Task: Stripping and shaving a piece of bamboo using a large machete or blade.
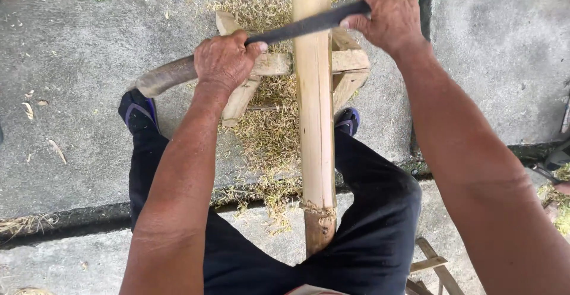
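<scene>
A long bamboo pole [314,117] runs straight away from the person, between the knees, with its near end down by the lap and its far part resting on a small wooden stand [347,63]. The pole looks pale and smooth where its skin is off, and darker and rough near the bottom end.

A long dark knife [297,29] lies across the pole, up near the stand. The left hand [222,63] is closed tight around the knife just past its curved handle [163,76]. The right hand [389,13] is closed over the other end of the blade, past the far side of the pole. So both hands grip the one knife, one on each side of the pole.

To do this step well, I think both hands should press the same amount, so the blade stays flat and does not dig in on one side. The pull should be long and even along the pole, taking off a thin bit each time. The right hand sits on bare blade (that is the risky part), so its fingers should stay off the sharp edge. The knees should hold the pole so it does not roll.

Thin yellow shavings [267,135] lie on the grey concrete floor [77,63] under the stand. The feet wear blue sandals [139,110].
</scene>
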